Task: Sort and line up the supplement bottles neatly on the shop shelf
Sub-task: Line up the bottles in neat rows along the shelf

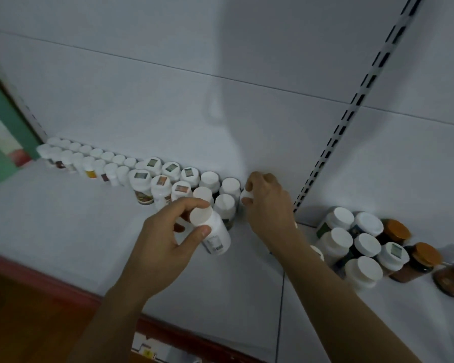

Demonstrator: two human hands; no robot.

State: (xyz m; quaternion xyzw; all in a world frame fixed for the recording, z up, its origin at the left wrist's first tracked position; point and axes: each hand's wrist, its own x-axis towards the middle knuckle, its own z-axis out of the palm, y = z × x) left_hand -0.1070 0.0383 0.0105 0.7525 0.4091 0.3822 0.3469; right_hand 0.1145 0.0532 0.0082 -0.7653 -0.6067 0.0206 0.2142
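Two rows of white-capped supplement bottles (142, 176) run along the back of the white shelf (63, 226), from far left towards the middle. My left hand (165, 239) grips a white bottle (215, 231) by its cap, tilted, just in front of the rows' right end. At that end, against the back wall, my right hand (268, 203) holds the cap of another white bottle (247, 194). Its body is hidden by my fingers.
A loose cluster of white-capped bottles (351, 244) and brown jars with orange lids (414, 255) stands on the adjoining shelf section at right. A slotted upright (351, 108) divides the back panels. The shelf's red front edge (37, 273) runs at lower left.
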